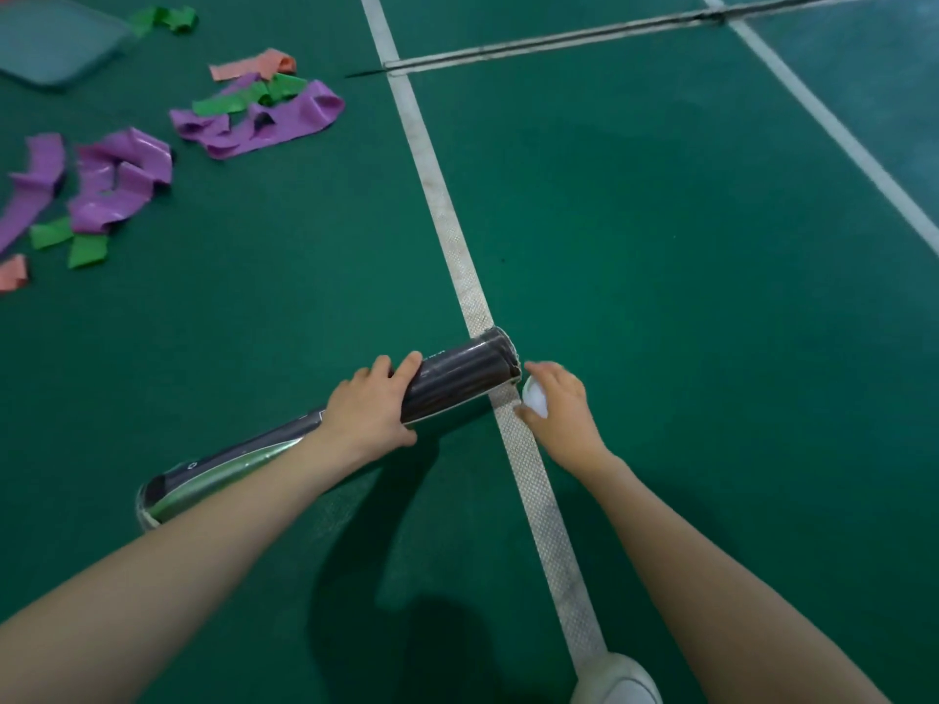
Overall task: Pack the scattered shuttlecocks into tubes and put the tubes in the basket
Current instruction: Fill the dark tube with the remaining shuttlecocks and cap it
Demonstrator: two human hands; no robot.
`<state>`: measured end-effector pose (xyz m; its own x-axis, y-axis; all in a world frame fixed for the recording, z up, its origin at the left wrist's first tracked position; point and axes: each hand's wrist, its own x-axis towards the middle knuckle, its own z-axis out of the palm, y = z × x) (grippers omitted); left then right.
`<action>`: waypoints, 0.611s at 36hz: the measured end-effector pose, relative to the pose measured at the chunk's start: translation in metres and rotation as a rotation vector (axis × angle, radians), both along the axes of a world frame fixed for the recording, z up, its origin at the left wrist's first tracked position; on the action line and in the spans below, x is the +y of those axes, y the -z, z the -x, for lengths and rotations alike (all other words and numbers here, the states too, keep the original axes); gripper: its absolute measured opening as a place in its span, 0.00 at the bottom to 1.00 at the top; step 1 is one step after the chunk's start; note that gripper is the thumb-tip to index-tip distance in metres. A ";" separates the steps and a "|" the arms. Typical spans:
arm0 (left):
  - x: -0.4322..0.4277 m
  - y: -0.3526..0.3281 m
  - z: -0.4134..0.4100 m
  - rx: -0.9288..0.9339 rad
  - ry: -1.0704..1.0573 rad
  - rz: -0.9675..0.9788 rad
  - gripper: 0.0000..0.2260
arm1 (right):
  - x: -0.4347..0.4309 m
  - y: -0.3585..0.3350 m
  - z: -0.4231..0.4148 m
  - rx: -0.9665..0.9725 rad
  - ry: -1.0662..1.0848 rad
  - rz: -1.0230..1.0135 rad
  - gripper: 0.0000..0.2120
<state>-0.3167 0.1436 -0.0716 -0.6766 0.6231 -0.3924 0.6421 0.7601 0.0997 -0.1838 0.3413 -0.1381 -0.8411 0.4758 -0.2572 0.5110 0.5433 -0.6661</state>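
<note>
Dark, glossy cylindrical shuttlecock tube (pixel 457 378) lying aslant across the frame, near end toward the lower left, far end over the white textured court line (pixel 447 215). Left hand (pixel 368 403) clamped over the tube's middle, fingers curled across the top, thumb on the near side. Left forearm (pixel 228 505) covering part of the tube's near half. Right hand (pixel 559 409) just beside the tube's far end, fingers curled round a small white rounded item (pixel 534 396); index fingertip at the tube's rim, contact not confirmable. Nature of the white item, shuttlecock base or cap, not determinable. Tube resting on or raised off the green court floor (pixel 686 271): not determinable. Hands apart, separated by the tube's far section. Well apart at upper left: loose purple, green and pink elastic strips (pixel 264 119) scattered on the floor, near a flat grey-blue board (pixel 51 43) cut off by the frame edge. Thin dark rod (pixel 559 40) lying across the line at the top. Toe of a white shoe (pixel 615 678) on the line at the bottom edge.
</note>
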 end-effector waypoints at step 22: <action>0.093 -0.082 -0.050 -0.051 0.102 -0.753 0.38 | 0.050 -0.226 -0.010 0.542 0.110 -0.014 0.20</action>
<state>-0.2665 0.2368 0.0109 -0.5941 0.7932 0.1339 0.6859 0.4125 0.5995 -0.1743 0.3908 0.0880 -0.7966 0.5685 0.2056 0.1516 0.5172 -0.8424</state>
